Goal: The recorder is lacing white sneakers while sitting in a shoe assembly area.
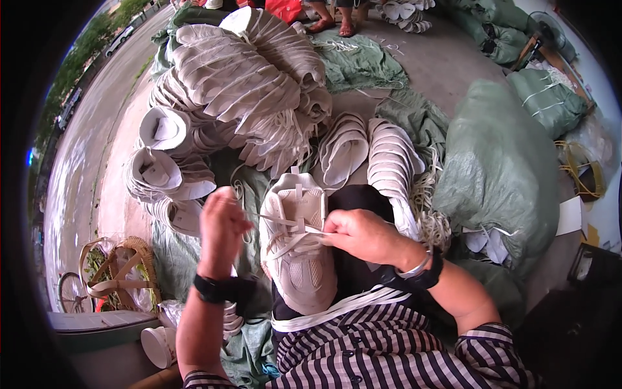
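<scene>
An off-white sneaker upper [304, 282] lies on my dark-clad lap, its toe toward me and its heel opening away. A flat pale shoelace [277, 220] crosses its eyelet rows and tongue. My left hand [223, 227], slightly blurred, is closed at the shoe's left side, with one stretch of lace running taut to its fingers. On the other side, my right hand [366, 238] pinches the lace close to the eyelets. Several loose white laces [350, 302] lie across my lap against the striped shirt.
Beyond the shoe rises a big pile of stacked pale uppers [240, 71], with more stacks [392, 152] to its right. A large green sack [495, 168] stands at right. A woven basket [126, 266] and a white cup [159, 347] are at left. Another person's feet [346, 27] show at the back.
</scene>
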Tool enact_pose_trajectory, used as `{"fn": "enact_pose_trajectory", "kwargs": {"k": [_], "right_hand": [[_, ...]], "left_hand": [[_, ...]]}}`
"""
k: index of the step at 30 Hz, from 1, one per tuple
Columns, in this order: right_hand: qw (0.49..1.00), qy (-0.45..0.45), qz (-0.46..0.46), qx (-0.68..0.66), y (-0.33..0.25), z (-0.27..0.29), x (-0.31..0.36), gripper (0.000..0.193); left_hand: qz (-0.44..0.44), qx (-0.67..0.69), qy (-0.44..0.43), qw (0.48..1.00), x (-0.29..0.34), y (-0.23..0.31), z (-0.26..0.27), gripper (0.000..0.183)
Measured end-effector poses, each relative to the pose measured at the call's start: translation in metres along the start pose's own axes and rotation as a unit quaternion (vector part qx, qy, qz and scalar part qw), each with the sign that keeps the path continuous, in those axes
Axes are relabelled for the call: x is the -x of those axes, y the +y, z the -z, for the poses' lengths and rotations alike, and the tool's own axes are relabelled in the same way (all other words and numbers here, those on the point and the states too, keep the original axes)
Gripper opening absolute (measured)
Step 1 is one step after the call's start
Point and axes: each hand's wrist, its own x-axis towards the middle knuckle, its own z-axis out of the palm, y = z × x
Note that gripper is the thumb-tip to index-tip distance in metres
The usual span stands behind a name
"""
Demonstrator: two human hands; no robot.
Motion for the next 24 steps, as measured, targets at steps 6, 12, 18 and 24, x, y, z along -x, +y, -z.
{"fn": "enact_pose_trajectory", "kwargs": {"k": [6, 12, 18, 24], "right_hand": [[0.941, -0.029, -0.199, -0.271, 0.048, 0.093, 0.049, 0.017], [0.739, 0.179, -0.081, -0.644, 0.078, 0.099, 0.050, 0.039], [0.657, 0.034, 0.096, -0.747, 0.041, 0.070, -0.012, 0.044], [0.680, 0.132, 0.027, -0.721, 0.071, 0.091, 0.006, 0.036]], "left_hand": [[-0.206, 0.070, 0.299, 0.929, -0.011, 0.065, 0.188, 0.017], [-0.162, -0.078, 0.173, 0.968, 0.032, 0.047, 0.123, 0.032], [-0.256, -0.594, -0.132, 0.751, 0.057, -0.003, -0.058, 0.027], [-0.208, -0.669, -0.180, 0.691, 0.034, 0.004, -0.078, 0.017]]}}
